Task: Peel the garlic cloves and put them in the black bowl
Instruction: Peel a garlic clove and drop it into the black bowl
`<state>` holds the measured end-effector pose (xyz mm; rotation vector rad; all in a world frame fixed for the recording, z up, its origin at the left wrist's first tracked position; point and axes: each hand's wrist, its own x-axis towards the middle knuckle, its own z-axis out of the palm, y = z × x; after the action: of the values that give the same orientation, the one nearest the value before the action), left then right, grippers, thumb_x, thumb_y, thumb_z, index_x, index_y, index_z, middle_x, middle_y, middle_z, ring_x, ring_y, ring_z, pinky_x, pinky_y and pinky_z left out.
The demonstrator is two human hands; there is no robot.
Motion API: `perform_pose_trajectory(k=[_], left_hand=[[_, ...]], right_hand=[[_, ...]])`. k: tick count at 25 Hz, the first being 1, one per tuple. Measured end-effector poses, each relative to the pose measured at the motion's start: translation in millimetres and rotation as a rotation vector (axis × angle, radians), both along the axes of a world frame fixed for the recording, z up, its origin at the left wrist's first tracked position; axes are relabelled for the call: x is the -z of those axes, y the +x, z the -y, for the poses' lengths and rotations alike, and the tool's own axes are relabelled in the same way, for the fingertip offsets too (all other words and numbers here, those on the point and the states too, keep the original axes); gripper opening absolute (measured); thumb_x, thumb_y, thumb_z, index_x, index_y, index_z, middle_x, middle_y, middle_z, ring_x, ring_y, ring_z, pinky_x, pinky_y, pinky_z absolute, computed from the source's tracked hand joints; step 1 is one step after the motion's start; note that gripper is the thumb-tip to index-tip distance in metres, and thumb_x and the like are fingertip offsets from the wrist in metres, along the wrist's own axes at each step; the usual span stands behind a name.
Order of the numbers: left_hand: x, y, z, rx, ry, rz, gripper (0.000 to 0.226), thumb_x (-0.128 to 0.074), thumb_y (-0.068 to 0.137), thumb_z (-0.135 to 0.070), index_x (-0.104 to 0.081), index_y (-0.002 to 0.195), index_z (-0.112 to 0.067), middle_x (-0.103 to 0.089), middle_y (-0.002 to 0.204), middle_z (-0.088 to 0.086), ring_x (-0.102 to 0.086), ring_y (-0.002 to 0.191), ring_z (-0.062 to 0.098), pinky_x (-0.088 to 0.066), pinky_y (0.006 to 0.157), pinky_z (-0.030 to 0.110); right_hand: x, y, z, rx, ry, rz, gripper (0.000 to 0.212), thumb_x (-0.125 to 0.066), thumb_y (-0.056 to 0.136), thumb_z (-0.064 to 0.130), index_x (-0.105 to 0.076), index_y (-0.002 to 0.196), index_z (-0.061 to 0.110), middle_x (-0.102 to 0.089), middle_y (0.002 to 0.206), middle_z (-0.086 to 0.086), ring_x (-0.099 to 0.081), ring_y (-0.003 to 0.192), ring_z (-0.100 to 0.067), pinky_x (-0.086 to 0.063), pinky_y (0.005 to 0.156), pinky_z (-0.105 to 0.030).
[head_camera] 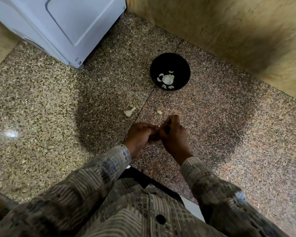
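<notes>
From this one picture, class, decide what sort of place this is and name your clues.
Probably a home kitchen: a speckled stone surface, a white appliance standing on it by the wall, and a black bowl holding garlic.

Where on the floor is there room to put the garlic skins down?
Bare floor lies left of the left hand, between it and the white appliance, and right of the right hand up to the wall. It is crowded between the hands and the black bowl: a garlic piece and a loose clove lie there.
</notes>
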<state>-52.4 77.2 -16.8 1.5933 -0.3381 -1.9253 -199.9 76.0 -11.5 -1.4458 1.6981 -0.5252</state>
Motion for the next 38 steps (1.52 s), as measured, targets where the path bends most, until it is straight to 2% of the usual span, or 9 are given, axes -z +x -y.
perform_pose_trajectory(k=[4,9,13,17,21,25,28,33,38], left_hand=[[4.0,3.6,3.6,-0.085,0.062,-0.114,0.013,-0.058,0.099,0.001,-0.07,0.103,0.002,-0.076,0.102,0.019,-0.076,0.091,0.028,-0.062,0.075,0.038],[10.7,3.4,11.8,-0.128,0.097,-0.188,0.018,-0.052,0.101,0.002,-0.07,0.106,0.003,-0.076,0.106,0.02,-0.075,0.097,0.031,-0.061,0.081,0.042],[18.8,3.7,15.7,-0.11,0.138,-0.121,0.016,-0.056,0.1,0.003,-0.072,0.099,0.002,-0.075,0.094,0.02,-0.075,0.086,0.028,-0.061,0.089,0.047],[16.6,8.2,7.4,-0.06,0.133,-0.108,0.014,-0.065,0.096,-0.001,-0.076,0.088,-0.001,-0.075,0.091,0.018,-0.075,0.082,0.027,-0.059,0.093,0.048],[15.2,13.4,0.6,-0.037,0.109,-0.137,0.032,-0.065,0.097,-0.003,-0.081,0.071,-0.01,-0.075,0.091,0.017,-0.073,0.086,0.028,-0.056,0.096,0.049],[17.2,13.3,1.7,-0.063,0.127,-0.138,0.023,-0.065,0.096,-0.002,-0.078,0.078,-0.004,-0.075,0.091,0.02,-0.073,0.083,0.029,-0.06,0.09,0.046],[16.8,11.4,4.0,-0.071,0.136,-0.138,0.018,-0.064,0.097,-0.002,-0.076,0.083,-0.002,-0.075,0.087,0.019,-0.074,0.08,0.027,-0.062,0.081,0.042],[19.5,6.9,5.5,-0.084,0.157,-0.135,0.008,-0.066,0.095,-0.003,-0.073,0.097,0.002,-0.075,0.091,0.02,-0.073,0.085,0.029,-0.062,0.084,0.043],[17.7,5.0,8.9,-0.151,0.065,-0.141,0.011,-0.067,0.095,-0.006,-0.073,0.104,-0.001,-0.074,0.094,0.017,-0.073,0.084,0.025,-0.06,0.09,0.045]], right_hand=[[-1.0,-4.5,5.0,0.088,0.06,0.161,0.026,-0.072,0.09,0.007,-0.051,0.102,0.016,-0.07,0.083,0.0,-0.067,0.069,-0.007,-0.055,0.058,-0.019],[6.9,0.0,19.7,0.313,0.273,0.356,0.017,-0.069,0.094,0.011,-0.06,0.105,0.021,-0.075,0.095,-0.006,-0.074,0.086,-0.028,-0.06,0.069,-0.04],[12.6,2.5,44.9,0.322,0.208,0.167,0.011,-0.072,0.091,0.01,-0.071,0.092,0.021,-0.076,0.084,0.002,-0.075,0.08,-0.02,-0.065,0.071,-0.037],[11.3,-0.8,72.1,0.07,0.085,-0.155,0.011,-0.073,0.09,0.014,-0.072,0.089,0.024,-0.072,0.077,0.011,-0.068,0.069,-0.005,-0.057,0.06,-0.022],[13.3,-2.5,74.0,0.047,0.062,-0.182,0.011,-0.075,0.088,0.015,-0.07,0.09,0.025,-0.072,0.077,0.011,-0.068,0.068,-0.005,-0.059,0.062,-0.027],[14.6,-7.7,61.1,0.078,0.014,-0.193,0.011,-0.078,0.086,0.016,-0.069,0.089,0.021,-0.07,0.078,0.01,-0.067,0.071,-0.007,-0.057,0.063,-0.028],[9.2,-7.8,52.9,0.157,0.003,-0.126,0.012,-0.077,0.087,0.015,-0.068,0.088,0.022,-0.068,0.076,0.015,-0.064,0.067,0.005,-0.051,0.059,-0.019],[10.7,-6.8,50.0,0.297,0.038,-0.026,0.012,-0.079,0.087,0.02,-0.069,0.087,0.025,-0.072,0.077,0.011,-0.069,0.071,-0.005,-0.058,0.063,-0.029],[0.3,-5.7,54.0,0.194,0.043,-0.01,0.014,-0.08,0.087,0.02,-0.068,0.087,0.027,-0.073,0.079,0.01,-0.07,0.073,-0.007,-0.058,0.065,-0.026]])
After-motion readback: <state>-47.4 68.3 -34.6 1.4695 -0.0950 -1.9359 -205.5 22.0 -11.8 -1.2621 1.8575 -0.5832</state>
